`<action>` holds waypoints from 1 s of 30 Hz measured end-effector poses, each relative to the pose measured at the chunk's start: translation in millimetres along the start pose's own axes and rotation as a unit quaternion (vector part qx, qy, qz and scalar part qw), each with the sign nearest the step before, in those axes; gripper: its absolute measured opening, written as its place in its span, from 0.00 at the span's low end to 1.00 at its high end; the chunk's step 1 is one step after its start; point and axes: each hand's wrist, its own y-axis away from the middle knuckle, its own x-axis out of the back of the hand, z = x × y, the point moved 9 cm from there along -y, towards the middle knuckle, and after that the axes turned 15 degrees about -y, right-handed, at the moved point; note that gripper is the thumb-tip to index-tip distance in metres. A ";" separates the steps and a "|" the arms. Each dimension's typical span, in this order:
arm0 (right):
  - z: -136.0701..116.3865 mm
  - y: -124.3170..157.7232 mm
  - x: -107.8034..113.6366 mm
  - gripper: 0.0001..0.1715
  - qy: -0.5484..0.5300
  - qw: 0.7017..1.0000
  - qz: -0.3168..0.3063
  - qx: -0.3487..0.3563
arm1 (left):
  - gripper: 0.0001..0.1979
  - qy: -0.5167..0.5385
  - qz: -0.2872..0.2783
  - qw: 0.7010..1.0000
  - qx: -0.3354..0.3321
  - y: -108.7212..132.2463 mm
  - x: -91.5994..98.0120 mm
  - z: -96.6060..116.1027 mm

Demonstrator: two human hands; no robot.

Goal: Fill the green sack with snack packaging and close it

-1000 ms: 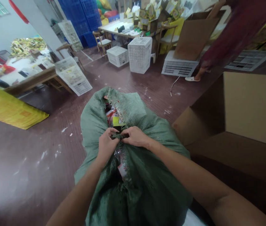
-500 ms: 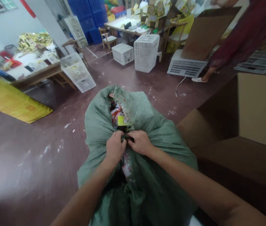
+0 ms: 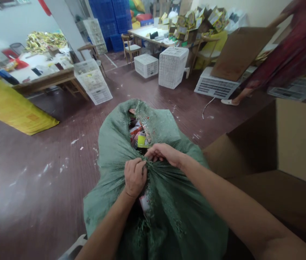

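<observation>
A bulging green woven sack [image 3: 115, 144] fills the middle of the head view. Its frayed edges are drawn together at one point, leaving gaps above and below. Printed packets [image 3: 142, 141], one with a yellow-green patch, show through the upper gap. My left hand [image 3: 136, 176] is closed on the gathered cloth at the near left of that point. Just above it, my right hand [image 3: 167, 153] has its fingers bent and pinched at the right side of the gather. The fingertips of both hands are partly hidden in the folds.
An open cardboard box [image 3: 253, 151] stands close on the right. A yellow sheet-like thing [image 3: 17, 104] juts in from the left. White crates [image 3: 173, 68] and cluttered tables [image 3: 142, 31] lie beyond. At the far right a person in red [image 3: 283, 54] touches a brown carton [image 3: 239, 54].
My right hand has risen slightly and turned over the gather, its fingers now bent downward. My left hand has moved a little lower. The sack's edges sit closer together. The view has shifted slightly.
</observation>
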 end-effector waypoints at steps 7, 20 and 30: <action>-13.1 2.6 -7.1 0.25 0.141 0.982 0.009 0.126 | 0.04 -0.012 0.000 0.999 0.038 3.3 2.1 -11.0; -13.4 12.0 4.0 0.17 0.297 0.893 0.235 0.243 | 0.14 -0.114 -0.481 0.867 -0.068 8.3 -45.0 -2.5; -6.1 -8.7 4.9 0.16 0.448 0.844 0.256 0.148 | 0.19 -0.056 -0.515 0.855 0.002 43.2 -51.5 7.1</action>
